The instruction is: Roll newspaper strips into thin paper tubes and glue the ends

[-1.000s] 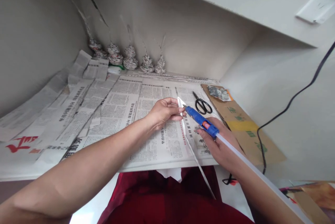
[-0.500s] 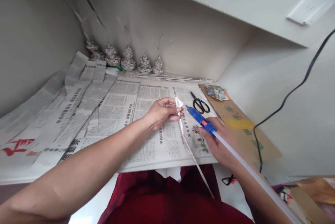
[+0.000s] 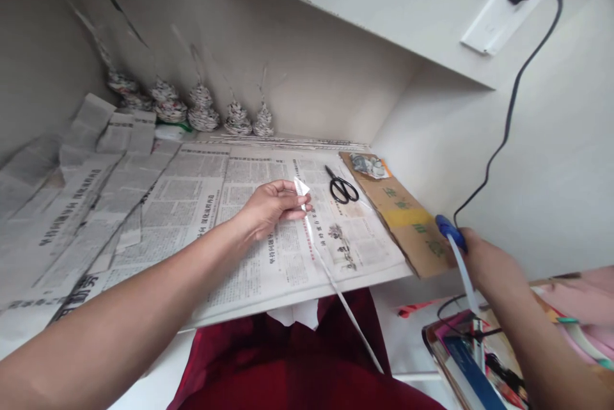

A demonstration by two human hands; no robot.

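Observation:
Between the fingers of my left hand (image 3: 281,205) is the pointed, flattened end of a rolled newspaper strip (image 3: 330,279). Its long tail slants down past the table edge over my lap. My right hand (image 3: 480,260) is out at the right, beyond the cardboard, wrapped round a blue glue gun (image 3: 451,231). A long whitish glue stick (image 3: 463,272) sticks out of the gun toward me. Black scissors (image 3: 343,187) lie on the newspaper to the right of my left hand.
Several woven paper gourds (image 3: 204,109) stand along the back wall. Newspaper sheets (image 3: 192,205) cover the table; cardboard (image 3: 400,212) lies at its right side. A black cord (image 3: 508,109) runs from a wall socket (image 3: 496,13) to the glue gun. A box of odds and ends (image 3: 460,352) is low at right.
My right hand has carried the glue gun away from the paper strip, right past the table. My left hand still pinches the strip. The view has turned to the right.

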